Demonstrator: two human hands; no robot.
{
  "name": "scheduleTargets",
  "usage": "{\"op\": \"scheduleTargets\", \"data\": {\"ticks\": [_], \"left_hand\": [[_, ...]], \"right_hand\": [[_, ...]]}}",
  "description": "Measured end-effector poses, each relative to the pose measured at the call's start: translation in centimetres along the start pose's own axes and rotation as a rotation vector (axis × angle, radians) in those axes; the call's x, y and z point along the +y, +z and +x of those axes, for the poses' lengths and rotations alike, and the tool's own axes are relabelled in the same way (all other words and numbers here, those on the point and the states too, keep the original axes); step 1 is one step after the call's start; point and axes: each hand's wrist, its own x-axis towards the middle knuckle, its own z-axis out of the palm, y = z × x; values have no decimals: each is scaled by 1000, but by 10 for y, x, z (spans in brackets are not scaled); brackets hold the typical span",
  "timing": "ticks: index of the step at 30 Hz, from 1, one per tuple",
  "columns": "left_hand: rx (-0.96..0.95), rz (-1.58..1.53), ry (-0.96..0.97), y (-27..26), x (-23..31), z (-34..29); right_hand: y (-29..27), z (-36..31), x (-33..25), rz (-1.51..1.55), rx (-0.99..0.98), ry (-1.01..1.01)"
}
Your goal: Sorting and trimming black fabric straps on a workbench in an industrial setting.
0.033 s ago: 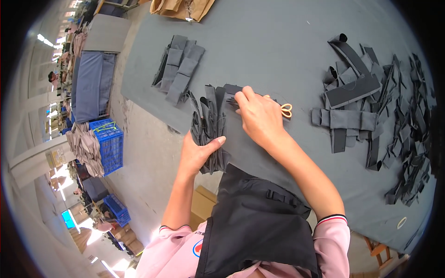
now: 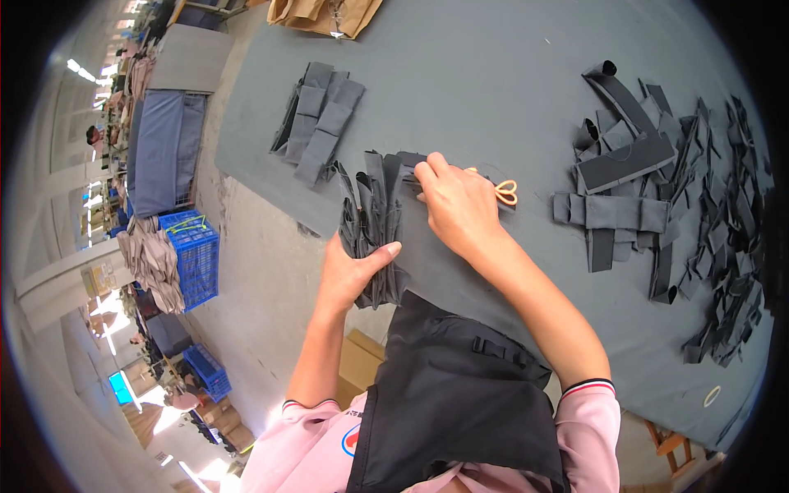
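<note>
My left hand [image 2: 352,269] is closed around an upright bundle of folded dark grey fabric strips [image 2: 370,222], its thumb across the near side. Just right of the bundle, my right hand [image 2: 460,205] has its fingers pinched together on a dark grey fabric strip [image 2: 408,163]. The fingertips are partly hidden behind the hand. A pair of small scissors with yellow looped handles [image 2: 507,193] shows beyond that hand's far side; its blades are hidden, and I cannot tell whether the palm touches it.
Folded grey strips [image 2: 316,119] lie in a small stack at the table's far left. A large loose heap of dark strips [image 2: 633,164] spreads over the right side. Brown paper [image 2: 325,16] sits at the far edge. A blue crate [image 2: 193,259] stands left of the table [image 2: 460,74].
</note>
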Motion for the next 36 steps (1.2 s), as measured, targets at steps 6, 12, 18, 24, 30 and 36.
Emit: {"op": "scheduleTargets", "data": {"ticks": [6,12,18,24,30,36], "left_hand": [[38,-29,10,-8,2,-4],[23,-39,39,-12,0,-1],[18,-52,13,-10,3,-5],[-34,-47,18,-12,1,-7],[4,-131,-18,-12,-5,-8],[-19,-157,-51,-13,-2,-10]], "right_hand": [[-9,-23,7,89,21,125],[-24,-32,-1,155,28,122],[-9,-14,-7,112,45,64],[5,-4,-14,109,20,31],[4,-11,-10,195,-3,127],[-13,-18,-10,170,79,133]]}}
